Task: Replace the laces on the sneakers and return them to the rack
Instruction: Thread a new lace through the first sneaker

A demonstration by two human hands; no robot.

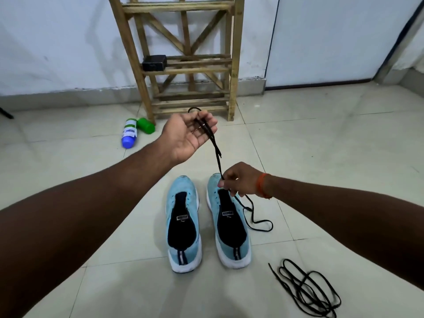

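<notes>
Two light blue sneakers stand side by side on the tiled floor, heels toward me: the left sneaker [183, 222] and the right sneaker [229, 221]. Neither shows lacing. A black lace [215, 149] runs taut between my hands. My left hand [188, 134], palm up above the shoes, pinches a folded loop of it in the fingertips. My right hand [238, 180] pinches the lace lower down over the right sneaker's toe; the tail trails to the floor beside that shoe. A second black lace [307, 288] lies in a loose heap at the lower right.
A wooden rack [183, 65] stands against the white wall, with a small black box [154, 63] on its middle shelf. A blue-and-white bottle [129, 133] and a green container [146, 125] lie on the floor left of the rack. A white door [332, 40] is at the right.
</notes>
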